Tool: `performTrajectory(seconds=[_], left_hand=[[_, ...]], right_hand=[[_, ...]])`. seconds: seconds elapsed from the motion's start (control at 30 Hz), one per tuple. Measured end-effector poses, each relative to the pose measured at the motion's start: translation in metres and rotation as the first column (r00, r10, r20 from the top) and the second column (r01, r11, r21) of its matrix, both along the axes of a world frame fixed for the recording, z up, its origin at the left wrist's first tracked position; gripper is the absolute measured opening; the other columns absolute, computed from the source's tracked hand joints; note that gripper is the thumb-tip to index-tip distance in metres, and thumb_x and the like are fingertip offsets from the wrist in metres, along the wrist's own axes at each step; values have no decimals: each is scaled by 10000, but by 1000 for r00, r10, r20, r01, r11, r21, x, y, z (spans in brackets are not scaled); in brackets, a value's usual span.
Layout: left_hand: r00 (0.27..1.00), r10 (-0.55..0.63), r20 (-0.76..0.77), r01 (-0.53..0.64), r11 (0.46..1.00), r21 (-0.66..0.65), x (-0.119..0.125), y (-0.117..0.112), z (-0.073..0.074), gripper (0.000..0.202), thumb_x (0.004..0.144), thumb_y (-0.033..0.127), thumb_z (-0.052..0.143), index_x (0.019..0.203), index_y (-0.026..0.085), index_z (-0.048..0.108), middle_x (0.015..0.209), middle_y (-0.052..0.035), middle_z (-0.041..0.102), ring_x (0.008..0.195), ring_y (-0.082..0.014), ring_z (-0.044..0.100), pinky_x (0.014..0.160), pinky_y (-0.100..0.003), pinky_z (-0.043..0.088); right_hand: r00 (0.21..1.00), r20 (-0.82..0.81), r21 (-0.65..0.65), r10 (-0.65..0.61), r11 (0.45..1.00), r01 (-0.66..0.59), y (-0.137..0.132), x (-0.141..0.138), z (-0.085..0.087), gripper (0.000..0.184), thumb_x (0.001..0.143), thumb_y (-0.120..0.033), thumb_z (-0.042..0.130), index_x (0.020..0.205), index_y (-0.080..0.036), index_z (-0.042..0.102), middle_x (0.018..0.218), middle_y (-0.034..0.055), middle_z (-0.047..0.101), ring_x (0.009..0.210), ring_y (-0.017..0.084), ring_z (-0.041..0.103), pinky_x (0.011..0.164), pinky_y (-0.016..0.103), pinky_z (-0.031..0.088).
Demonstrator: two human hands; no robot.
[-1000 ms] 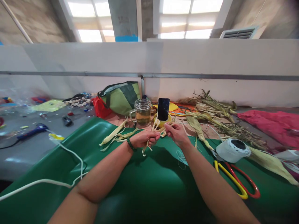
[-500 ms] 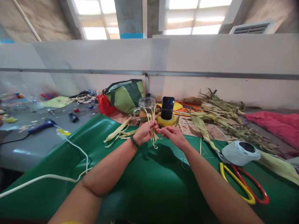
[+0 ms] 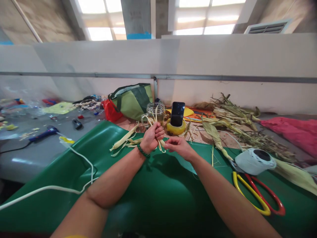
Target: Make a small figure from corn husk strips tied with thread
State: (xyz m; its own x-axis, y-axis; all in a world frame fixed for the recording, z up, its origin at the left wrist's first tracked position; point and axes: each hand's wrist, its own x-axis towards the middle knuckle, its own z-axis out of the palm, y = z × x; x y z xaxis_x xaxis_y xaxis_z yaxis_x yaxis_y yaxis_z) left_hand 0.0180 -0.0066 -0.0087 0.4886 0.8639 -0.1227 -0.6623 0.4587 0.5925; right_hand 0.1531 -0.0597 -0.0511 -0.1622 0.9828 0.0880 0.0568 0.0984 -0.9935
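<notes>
My left hand [image 3: 153, 137] is closed in a fist around several pale corn husk strips [image 3: 161, 145], whose ends stick out above and below it. A green bead bracelet [image 3: 143, 151] circles that wrist. Just right of the lower strip ends, my right hand [image 3: 180, 147] holds its thumb and fingertips pinched together. What lies between those fingertips is too small to make out. Fine pale thread [image 3: 195, 173] trails on the green mat [image 3: 153, 198] below the right wrist. More husk pieces [image 3: 125, 138] lie behind my left wrist.
A glass mug [image 3: 159, 109] and a phone [image 3: 177, 114] propped on a yellow tape roll [image 3: 176, 128] stand beyond my hands. At right are a thread spool [image 3: 252, 163], scissors [image 3: 266, 195] and dried stalks [image 3: 237, 122]. A white cable [image 3: 49, 187] and glue gun [image 3: 46, 133] lie left.
My left hand has turned into a tighter fist, and the husk strips have tilted left. My right hand has moved slightly down and left, near the lower strip ends.
</notes>
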Motion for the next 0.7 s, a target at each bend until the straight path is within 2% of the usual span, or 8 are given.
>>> performTrajectory(seconds=[0.1,0.23,0.5,0.7], left_hand=[[999,-7,46,10,998,-54,-1,1,1,341,987,238,306,668,150,393,473,93,198,316,-21,192,314,-122,116],[996,-19,86,29,993,-113,-1,1,1,350,991,238,289,669,149,392,473,94,188,313,-21,191,306,-116,122],[996,-11,83,22,990,-138,-2,0,2,355,991,242,286,665,149,393,474,92,197,309,-20,205,304,-112,146],[998,-9,63,15,995,-103,-2,0,-1,340,985,249,311,675,149,408,486,89,204,324,-24,201,311,-117,157]], right_hand=[[993,-102,-51,66,996,-72,-1,-3,-1,373,588,-482,789,646,-156,617,642,11,668,551,89,565,537,211,435],[976,-199,-119,86,987,-111,1,-4,-2,416,541,-481,821,694,-161,605,666,20,696,508,90,587,526,214,454],[980,-148,-169,133,973,-157,-3,-3,4,467,548,-562,789,683,-141,639,638,24,686,483,90,593,512,217,478],[980,-57,-138,190,971,-197,-3,-2,5,516,581,-635,730,618,-146,570,543,13,638,428,80,541,455,205,429]])
